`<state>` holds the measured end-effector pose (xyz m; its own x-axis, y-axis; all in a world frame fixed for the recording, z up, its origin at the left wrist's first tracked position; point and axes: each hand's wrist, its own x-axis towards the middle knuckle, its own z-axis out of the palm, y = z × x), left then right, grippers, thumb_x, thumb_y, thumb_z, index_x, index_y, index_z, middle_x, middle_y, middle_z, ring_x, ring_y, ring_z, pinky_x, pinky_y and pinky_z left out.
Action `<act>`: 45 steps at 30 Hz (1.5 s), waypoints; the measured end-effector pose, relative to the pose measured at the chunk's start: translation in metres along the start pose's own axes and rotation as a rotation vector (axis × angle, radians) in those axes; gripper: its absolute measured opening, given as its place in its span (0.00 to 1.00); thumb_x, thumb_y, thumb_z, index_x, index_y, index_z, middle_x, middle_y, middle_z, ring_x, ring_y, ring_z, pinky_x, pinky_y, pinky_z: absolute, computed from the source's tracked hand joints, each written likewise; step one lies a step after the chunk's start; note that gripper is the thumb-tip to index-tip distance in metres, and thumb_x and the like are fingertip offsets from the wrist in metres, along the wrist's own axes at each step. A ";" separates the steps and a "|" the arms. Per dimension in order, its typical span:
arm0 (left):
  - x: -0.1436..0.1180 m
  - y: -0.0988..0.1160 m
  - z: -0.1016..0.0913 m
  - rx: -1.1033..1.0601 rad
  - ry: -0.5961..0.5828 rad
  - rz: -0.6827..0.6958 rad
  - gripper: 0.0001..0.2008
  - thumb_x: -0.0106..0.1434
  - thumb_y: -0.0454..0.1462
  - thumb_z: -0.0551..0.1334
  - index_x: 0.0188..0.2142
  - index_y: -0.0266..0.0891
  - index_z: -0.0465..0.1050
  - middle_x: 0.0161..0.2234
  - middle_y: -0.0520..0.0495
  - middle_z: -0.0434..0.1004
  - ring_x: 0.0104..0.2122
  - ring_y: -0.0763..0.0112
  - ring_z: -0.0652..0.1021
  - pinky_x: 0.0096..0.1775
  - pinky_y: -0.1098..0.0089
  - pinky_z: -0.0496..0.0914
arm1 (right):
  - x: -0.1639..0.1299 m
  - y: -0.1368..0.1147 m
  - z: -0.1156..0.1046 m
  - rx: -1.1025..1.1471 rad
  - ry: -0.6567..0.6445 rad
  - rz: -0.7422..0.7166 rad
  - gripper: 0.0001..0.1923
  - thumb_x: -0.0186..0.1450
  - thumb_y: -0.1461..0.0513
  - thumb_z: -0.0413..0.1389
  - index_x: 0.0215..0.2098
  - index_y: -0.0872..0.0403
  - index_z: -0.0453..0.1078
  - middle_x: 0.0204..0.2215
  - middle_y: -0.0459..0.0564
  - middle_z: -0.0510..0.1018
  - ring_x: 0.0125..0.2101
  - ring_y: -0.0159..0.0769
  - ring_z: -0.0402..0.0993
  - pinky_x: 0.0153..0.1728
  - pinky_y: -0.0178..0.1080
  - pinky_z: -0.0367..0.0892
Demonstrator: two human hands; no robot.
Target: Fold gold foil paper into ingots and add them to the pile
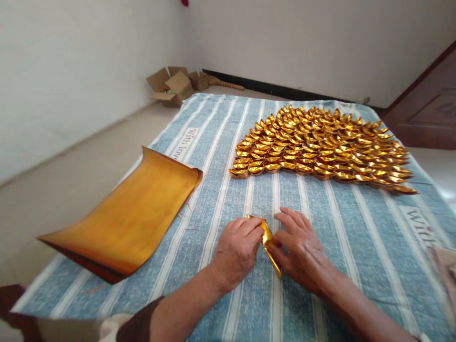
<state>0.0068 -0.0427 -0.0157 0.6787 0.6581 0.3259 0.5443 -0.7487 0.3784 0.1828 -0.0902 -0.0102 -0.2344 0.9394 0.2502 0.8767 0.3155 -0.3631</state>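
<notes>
My left hand (237, 249) and my right hand (302, 249) press together on a folded piece of gold foil paper (266, 233), which lies on a blue-and-white striped cloth (221, 142). Both hands pinch the paper, one from each side, and cover part of it. A stack of flat gold foil sheets (131, 216) lies to the left of my left hand, its edges curling up. Farther back, several rows of folded gold paper ingots (320, 145) are laid out overlapping on the cloth.
The striped cloth covers a low surface in a room corner with white walls. Open cardboard boxes (174, 85) sit on the floor at the back left. A dark wooden door (427, 109) stands at the right. A beige fabric edge (445, 266) shows at far right.
</notes>
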 end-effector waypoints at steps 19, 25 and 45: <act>0.002 0.008 -0.002 0.001 0.028 0.010 0.09 0.67 0.33 0.53 0.42 0.38 0.71 0.45 0.43 0.75 0.44 0.62 0.75 0.44 0.58 0.70 | 0.003 0.029 -0.029 0.144 -0.315 -0.161 0.20 0.53 0.67 0.65 0.43 0.43 0.74 0.61 0.48 0.61 0.62 0.51 0.53 0.56 0.59 0.58; 0.003 0.009 -0.003 -0.032 0.005 -0.021 0.08 0.66 0.34 0.55 0.42 0.38 0.71 0.46 0.43 0.75 0.45 0.61 0.74 0.46 0.57 0.69 | 0.005 0.027 -0.028 0.159 -0.283 -0.176 0.14 0.55 0.65 0.65 0.38 0.45 0.76 0.59 0.50 0.64 0.61 0.50 0.55 0.56 0.58 0.60; 0.000 0.005 -0.003 -0.092 -0.035 -0.008 0.10 0.63 0.36 0.59 0.45 0.38 0.70 0.49 0.41 0.73 0.49 0.59 0.73 0.48 0.54 0.68 | 0.006 0.029 -0.028 0.159 -0.260 -0.220 0.14 0.55 0.66 0.64 0.39 0.45 0.75 0.57 0.50 0.66 0.59 0.50 0.58 0.55 0.58 0.61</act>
<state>0.0081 -0.0461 -0.0114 0.6920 0.6598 0.2927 0.5032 -0.7317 0.4597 0.2185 -0.0796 0.0061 -0.5268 0.8430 0.1085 0.7222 0.5112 -0.4660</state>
